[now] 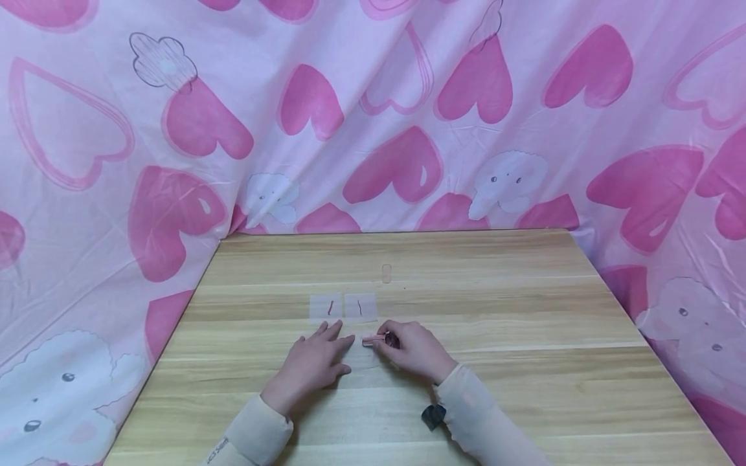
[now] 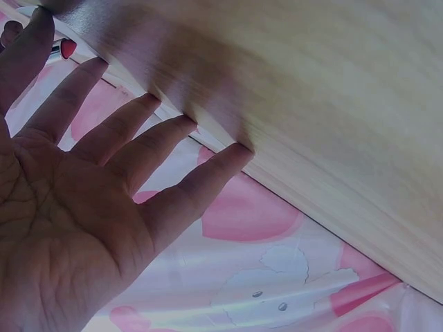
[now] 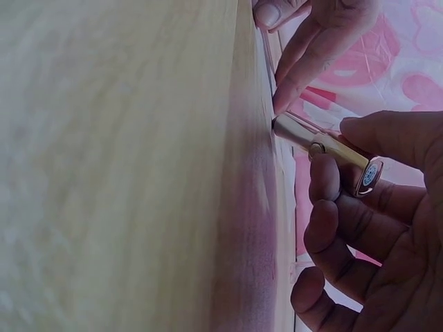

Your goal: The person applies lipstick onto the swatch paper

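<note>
- Head view: a lipstick-like tube (image 1: 373, 340) lies pinched between the thumb and fingertips of the right hand (image 1: 416, 349); its free end points towards the left hand (image 1: 313, 362) and stands just beside that hand's index fingertip.
- Right fingers: closed on the tube's barrel, the remaining digits bent below it; the right wrist view shows a gold barrel, its narrower end near the tabletop.
- Left fingers: straight and spread, holding nothing, tips down on the surface; the left wrist view shows the tube's red end beyond them.
- Third sheet (image 1: 362, 357): faint and pale, between the two sets of fingers; whether the left fingertips press it cannot be told.
- Possible faults: the thin sheet could skid or crease if the left fingers bear on it too lightly; the red end could smear the nearby index fingertip; the short barrel could roll within the pinch under a sideways push.
- Surroundings: beyond the left fingertips lie a left paper (image 1: 317, 309) and a right paper (image 1: 368, 307), each bearing one red stroke; farther beyond, a clear oblong piece (image 1: 386, 274).
- Obstruction: the left index finger, close ahead of the tube, limits leftward travel; the papers' near edges adjoin the fingers' working space.
</note>
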Available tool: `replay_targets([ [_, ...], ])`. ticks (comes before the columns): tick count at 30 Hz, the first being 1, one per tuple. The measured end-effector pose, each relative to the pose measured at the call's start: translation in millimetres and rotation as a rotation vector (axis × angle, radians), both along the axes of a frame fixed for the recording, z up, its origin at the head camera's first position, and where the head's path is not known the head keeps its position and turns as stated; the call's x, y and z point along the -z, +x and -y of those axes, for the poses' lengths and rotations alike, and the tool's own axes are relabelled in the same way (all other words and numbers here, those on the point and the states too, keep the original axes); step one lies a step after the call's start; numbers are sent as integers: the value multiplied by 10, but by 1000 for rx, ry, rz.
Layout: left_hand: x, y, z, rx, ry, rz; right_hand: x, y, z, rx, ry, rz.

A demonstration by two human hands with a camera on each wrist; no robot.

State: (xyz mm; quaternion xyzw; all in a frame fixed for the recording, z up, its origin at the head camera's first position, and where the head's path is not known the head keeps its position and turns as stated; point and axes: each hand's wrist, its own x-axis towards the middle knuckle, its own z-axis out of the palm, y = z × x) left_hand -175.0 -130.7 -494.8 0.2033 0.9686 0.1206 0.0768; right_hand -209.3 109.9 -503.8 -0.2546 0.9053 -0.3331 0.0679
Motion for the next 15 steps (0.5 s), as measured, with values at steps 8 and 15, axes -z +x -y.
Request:
replay_targets([
  [8,-5,7,-2,-2,7,6,-9,22,-17,-15,1,12],
  [15,-5,-1,-6,-3,8,6,-29,37,-28,-34,-2,13],
])
